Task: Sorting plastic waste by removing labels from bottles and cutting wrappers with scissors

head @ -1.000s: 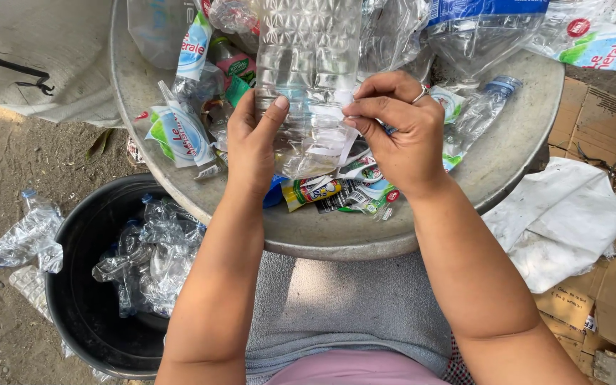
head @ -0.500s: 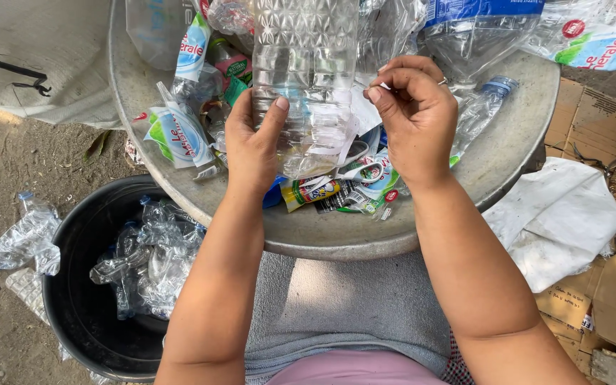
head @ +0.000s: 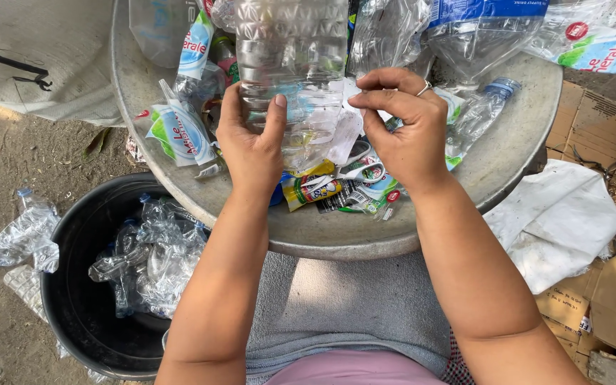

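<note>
My left hand (head: 253, 139) grips a large clear plastic bottle (head: 290, 50) held over a round metal tray (head: 322, 232). My right hand (head: 401, 128), a ring on one finger, pinches a pale label strip (head: 344, 132) that hangs loose from the bottle's side. Under both hands lies a heap of torn coloured labels (head: 336, 189). Other crushed clear bottles (head: 479, 32) fill the back of the tray.
A black bucket (head: 73, 306) holding crushed clear bottles (head: 147, 257) stands on the dirt at lower left. A flattened bottle (head: 23, 239) lies beside it. White cloth (head: 557, 221) and cardboard (head: 600, 117) sit at the right. A grey cloth (head: 344, 306) covers my lap.
My right hand has pulled the label strip away from the bottle and shifted up and to the right. My left hand keeps its hold on the bottle.
</note>
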